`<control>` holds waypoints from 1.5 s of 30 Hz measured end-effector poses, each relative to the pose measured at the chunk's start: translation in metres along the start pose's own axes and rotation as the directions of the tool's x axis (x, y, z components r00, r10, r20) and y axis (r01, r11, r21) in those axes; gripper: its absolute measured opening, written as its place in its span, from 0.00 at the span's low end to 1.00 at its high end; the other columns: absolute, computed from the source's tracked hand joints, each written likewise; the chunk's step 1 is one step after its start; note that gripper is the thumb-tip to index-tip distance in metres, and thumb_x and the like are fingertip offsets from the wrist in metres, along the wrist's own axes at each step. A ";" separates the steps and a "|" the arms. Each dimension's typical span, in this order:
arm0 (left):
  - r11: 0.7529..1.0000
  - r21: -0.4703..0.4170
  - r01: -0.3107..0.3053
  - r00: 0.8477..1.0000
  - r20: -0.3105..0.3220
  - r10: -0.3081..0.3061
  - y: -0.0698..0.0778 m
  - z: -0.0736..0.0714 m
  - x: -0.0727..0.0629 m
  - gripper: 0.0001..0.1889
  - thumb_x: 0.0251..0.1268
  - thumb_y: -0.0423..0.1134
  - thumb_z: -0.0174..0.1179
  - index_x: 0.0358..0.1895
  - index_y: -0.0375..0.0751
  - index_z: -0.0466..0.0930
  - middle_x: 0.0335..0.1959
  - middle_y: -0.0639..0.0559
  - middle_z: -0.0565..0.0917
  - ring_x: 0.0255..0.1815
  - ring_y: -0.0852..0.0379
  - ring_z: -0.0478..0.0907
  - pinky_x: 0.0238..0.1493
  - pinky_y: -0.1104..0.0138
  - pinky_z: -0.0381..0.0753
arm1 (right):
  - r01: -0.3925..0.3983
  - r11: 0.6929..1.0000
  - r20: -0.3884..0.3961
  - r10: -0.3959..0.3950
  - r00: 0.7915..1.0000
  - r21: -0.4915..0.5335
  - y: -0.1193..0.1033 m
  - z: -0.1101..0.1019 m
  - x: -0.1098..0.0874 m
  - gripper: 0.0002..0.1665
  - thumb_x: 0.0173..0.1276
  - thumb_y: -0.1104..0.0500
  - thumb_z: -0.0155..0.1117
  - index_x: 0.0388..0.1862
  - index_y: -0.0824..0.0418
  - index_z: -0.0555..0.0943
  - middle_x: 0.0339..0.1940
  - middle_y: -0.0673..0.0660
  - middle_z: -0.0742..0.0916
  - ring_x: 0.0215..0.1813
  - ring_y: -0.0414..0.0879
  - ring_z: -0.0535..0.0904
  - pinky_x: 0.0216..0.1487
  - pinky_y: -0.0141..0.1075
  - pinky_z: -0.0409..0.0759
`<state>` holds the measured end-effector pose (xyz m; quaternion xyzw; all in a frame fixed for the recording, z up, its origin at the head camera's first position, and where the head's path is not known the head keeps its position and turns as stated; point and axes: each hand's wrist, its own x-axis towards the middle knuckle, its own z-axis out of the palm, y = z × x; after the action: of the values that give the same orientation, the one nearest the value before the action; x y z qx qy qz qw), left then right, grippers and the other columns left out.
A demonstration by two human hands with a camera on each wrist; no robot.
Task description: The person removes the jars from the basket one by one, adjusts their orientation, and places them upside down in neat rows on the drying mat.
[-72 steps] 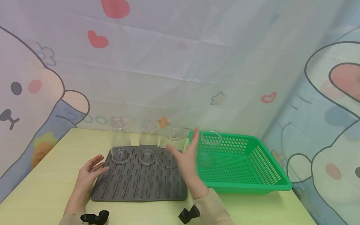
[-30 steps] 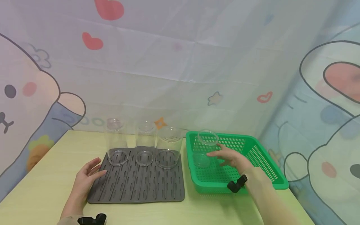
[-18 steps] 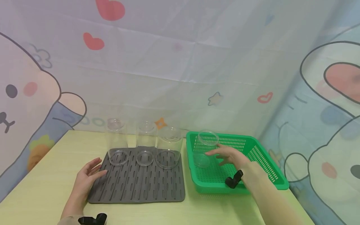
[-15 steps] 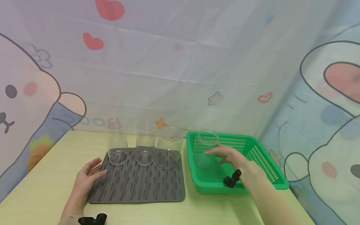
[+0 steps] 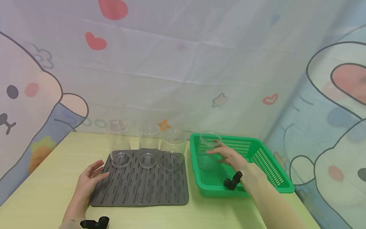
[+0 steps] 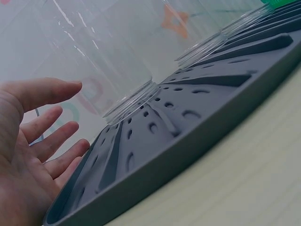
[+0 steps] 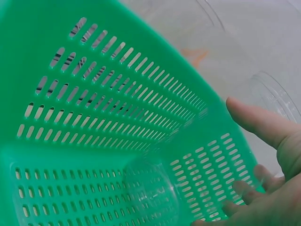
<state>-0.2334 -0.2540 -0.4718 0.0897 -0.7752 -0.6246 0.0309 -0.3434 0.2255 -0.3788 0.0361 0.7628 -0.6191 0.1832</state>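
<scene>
In the head view my right hand point(image 5: 228, 156) holds a clear cup point(image 5: 203, 149) that stands mouth up in the left end of a green plastic basket point(image 5: 228, 192). The thumb lies across its near side, and other fingertips show through the cup near its rim. In the right wrist view the cup's round base point(image 7: 150, 193) overlaps the basket floor. My left hand point(image 5: 88, 176) holds nothing, its fingers loosely bent beside the left edge of a grey draining mat point(image 5: 140, 187). Upside down on the mat stand a tall cup point(image 5: 118, 140), a narrower cup point(image 5: 149, 140) and a wide cup point(image 5: 172, 144).
Mat and basket sit side by side on a pale wooden table point(image 5: 43, 187), with a narrow strip of tabletop between them. Behind the table hangs a cartoon-printed cloth point(image 5: 183, 63). The basket's raised rim surrounds the right hand's work.
The right hand has moved from beside the wide cup, over to the right, and round the cup in the basket. That cup's rim has just shifted slightly left and up. The left hand stays put.
</scene>
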 end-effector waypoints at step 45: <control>0.964 -0.037 -0.263 0.965 0.017 0.263 0.013 -0.007 -0.009 0.40 0.68 0.37 0.62 0.76 0.34 0.49 0.65 0.67 0.65 0.54 0.84 0.64 0.50 0.89 0.68 | 0.303 0.951 -0.419 -0.302 0.856 -0.065 -0.030 0.002 -0.040 0.53 0.63 0.48 0.70 0.79 0.55 0.51 0.77 0.58 0.60 0.75 0.58 0.55 0.72 0.56 0.61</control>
<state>-0.2251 -0.2562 -0.4567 -0.0214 -0.7696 -0.6292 0.1066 -0.3137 0.2231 -0.3381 0.0499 0.7794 -0.6186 -0.0865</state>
